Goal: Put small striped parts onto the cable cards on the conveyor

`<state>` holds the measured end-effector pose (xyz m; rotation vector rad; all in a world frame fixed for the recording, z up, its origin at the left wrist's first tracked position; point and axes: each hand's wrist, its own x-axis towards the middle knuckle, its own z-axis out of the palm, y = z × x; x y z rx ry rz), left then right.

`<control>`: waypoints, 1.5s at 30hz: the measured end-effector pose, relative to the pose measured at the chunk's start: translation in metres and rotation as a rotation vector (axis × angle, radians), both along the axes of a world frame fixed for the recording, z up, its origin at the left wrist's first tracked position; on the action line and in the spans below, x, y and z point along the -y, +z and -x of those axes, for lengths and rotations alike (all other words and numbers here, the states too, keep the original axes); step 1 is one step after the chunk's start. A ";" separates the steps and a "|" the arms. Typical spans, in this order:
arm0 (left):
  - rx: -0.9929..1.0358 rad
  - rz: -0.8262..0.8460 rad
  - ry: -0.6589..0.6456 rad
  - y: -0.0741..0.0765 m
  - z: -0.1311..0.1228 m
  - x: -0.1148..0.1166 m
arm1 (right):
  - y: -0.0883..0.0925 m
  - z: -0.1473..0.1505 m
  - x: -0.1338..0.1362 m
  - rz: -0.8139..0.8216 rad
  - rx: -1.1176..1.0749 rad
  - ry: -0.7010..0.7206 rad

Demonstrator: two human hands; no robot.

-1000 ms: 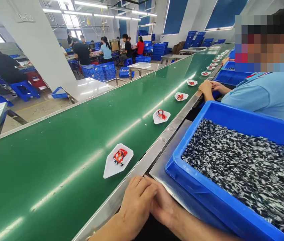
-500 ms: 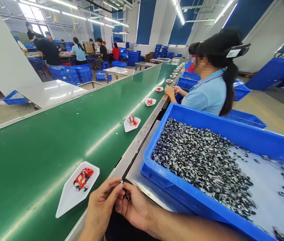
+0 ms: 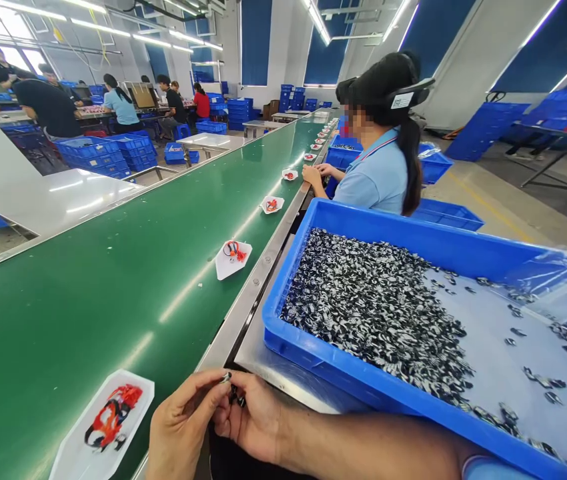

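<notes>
Between thumb and forefinger, my left hand (image 3: 181, 423) pinches a small black-and-white piece (image 3: 226, 377). My right hand (image 3: 256, 423) touches it from the other side, its curled fingers closed around a few more such pieces (image 3: 236, 398). Both hands are together above the near edge of the green conveyor belt (image 3: 128, 280). On the belt to their left lies a white tray (image 3: 136, 407) holding red-orange, black and white parts (image 3: 113, 417). To the right, a big blue bin (image 3: 283, 337) contains a heap of small black-and-white pieces (image 3: 363, 300).
More white trays (image 3: 233, 263) with red parts run in a line along the belt. A co-worker in a light blue shirt (image 3: 376, 177) sits beyond the bin, hands at the belt's metal edge (image 3: 258, 273). Stacked blue crates (image 3: 93, 157) and other people are farther back.
My view has turned to the right, and the nearest white tray has shifted down and left in the picture. My hands stay together around the small pieces.
</notes>
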<state>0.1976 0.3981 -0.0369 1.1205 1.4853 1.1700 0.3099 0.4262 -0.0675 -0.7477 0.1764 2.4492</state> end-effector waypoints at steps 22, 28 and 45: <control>-0.926 -0.145 -0.027 0.064 -0.004 -0.068 | 0.007 -0.016 -0.004 -0.060 0.013 0.046; -1.321 -0.361 -0.251 0.057 0.006 -0.131 | 0.011 -0.020 -0.004 -0.093 0.037 0.045; -1.347 -0.774 -0.353 -0.010 -0.015 0.003 | 0.004 -0.010 -0.001 0.103 -0.093 -0.095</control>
